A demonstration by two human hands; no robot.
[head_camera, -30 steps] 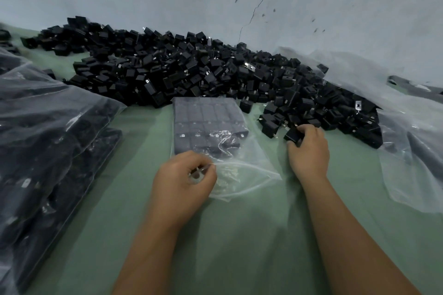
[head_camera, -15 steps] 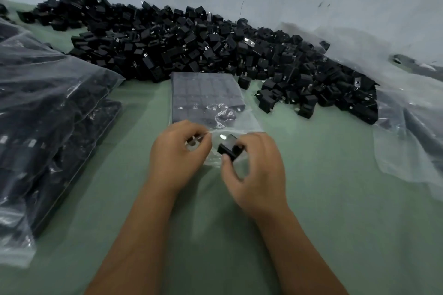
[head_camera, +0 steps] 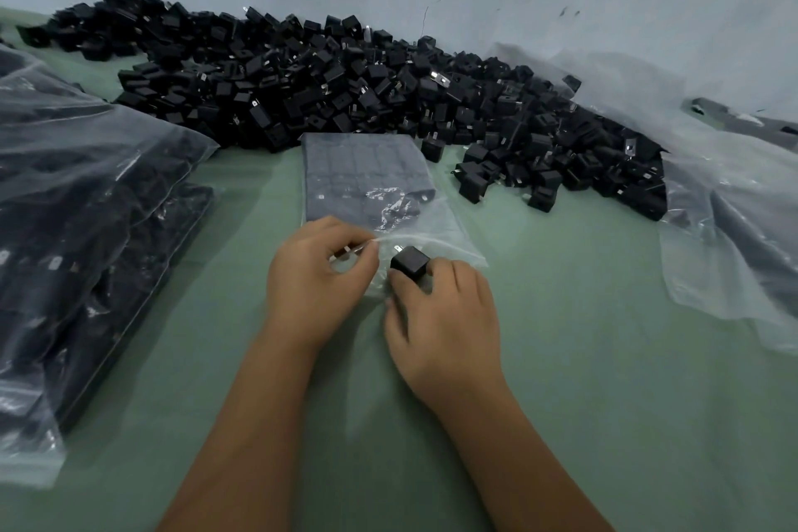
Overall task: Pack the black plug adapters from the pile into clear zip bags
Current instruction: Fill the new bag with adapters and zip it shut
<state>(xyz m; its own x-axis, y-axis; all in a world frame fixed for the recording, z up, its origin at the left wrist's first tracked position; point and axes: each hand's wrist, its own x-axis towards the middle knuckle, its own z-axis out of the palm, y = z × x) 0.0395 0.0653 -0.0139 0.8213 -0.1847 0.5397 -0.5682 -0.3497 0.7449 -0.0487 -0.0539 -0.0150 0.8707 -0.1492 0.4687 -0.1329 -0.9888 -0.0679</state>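
Observation:
A big pile of black plug adapters [head_camera: 345, 86] stretches along the wall at the back of the green table. In front of it lies a clear zip bag [head_camera: 367, 181], its far part filled with neat rows of adapters. My left hand [head_camera: 315, 285] pinches the bag's near open edge and holds the mouth up. My right hand [head_camera: 444, 315] grips one black adapter [head_camera: 410, 261] between thumb and fingers, its metal prongs pointing at the bag's mouth, right at the opening.
Large clear bags stuffed with packed adapters [head_camera: 86, 229] fill the left side. Loose crumpled clear plastic [head_camera: 729, 229] lies at the right, against the wall. Bare green tabletop [head_camera: 604, 380] extends around my forearms.
My right hand picked an adapter from the pile's near edge and carried it left to the bag's mouth. My left hand kept its pinch on the bag's edge.

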